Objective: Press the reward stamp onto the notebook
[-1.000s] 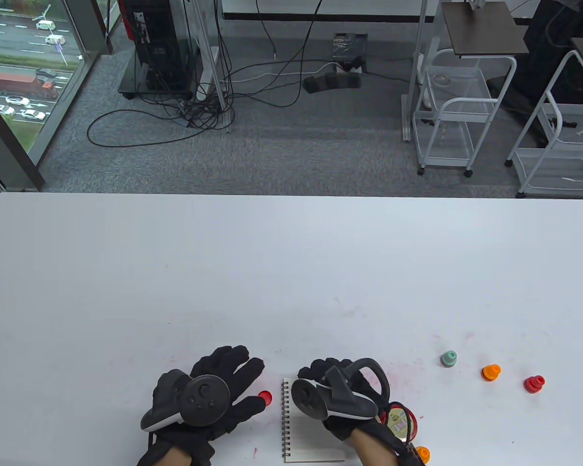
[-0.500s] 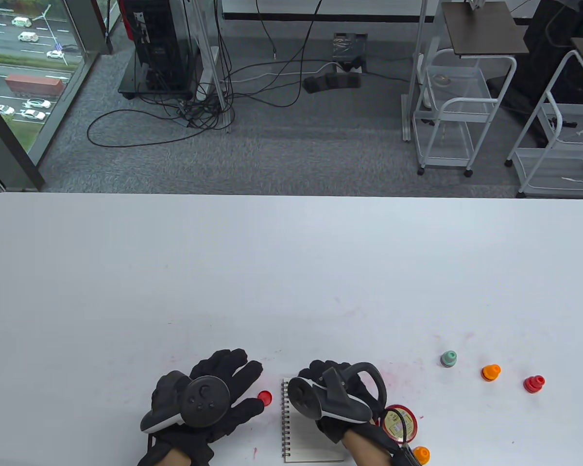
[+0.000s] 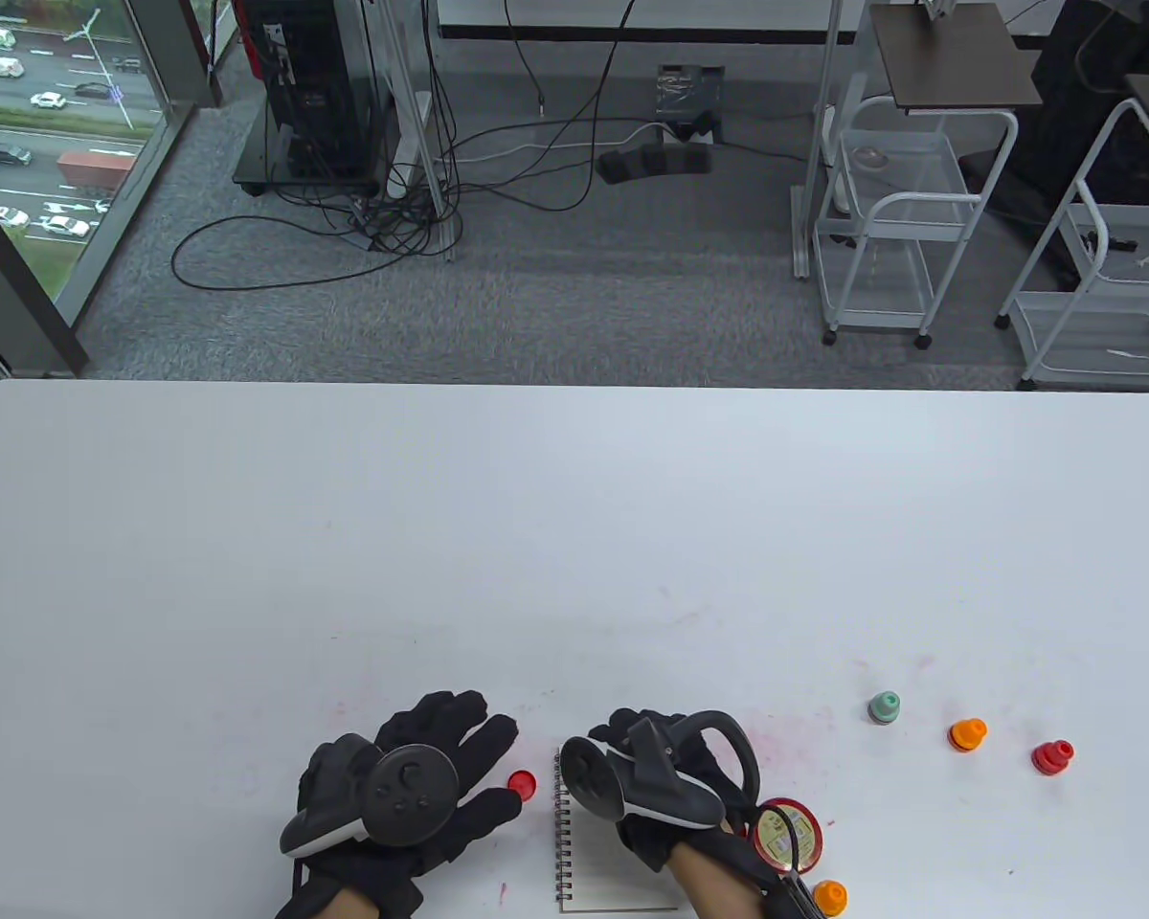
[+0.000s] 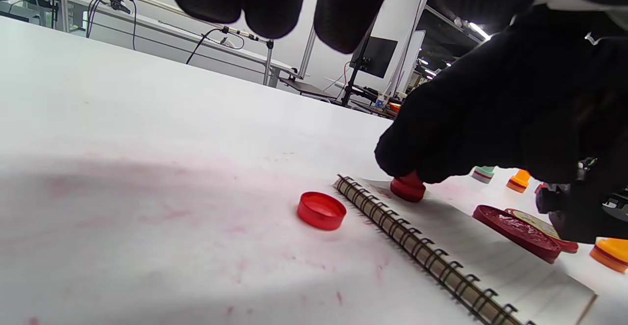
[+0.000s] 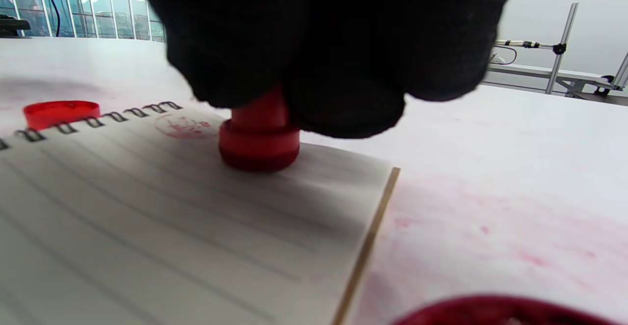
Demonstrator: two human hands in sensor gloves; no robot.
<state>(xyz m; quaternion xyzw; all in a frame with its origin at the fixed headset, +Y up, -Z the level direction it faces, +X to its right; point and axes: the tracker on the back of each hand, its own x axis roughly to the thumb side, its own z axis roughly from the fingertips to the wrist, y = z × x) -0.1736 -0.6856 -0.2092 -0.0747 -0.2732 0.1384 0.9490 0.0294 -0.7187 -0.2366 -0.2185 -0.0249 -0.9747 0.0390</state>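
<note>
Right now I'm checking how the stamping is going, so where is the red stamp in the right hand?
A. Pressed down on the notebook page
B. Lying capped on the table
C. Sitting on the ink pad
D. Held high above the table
A: the right hand grips the red stamp, whose base sits flat on the lined notebook page, beside a faint red print.

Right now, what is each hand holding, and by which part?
Right hand grips the red stamp by its upper stem, base on the notebook. Left hand holds nothing.
</note>
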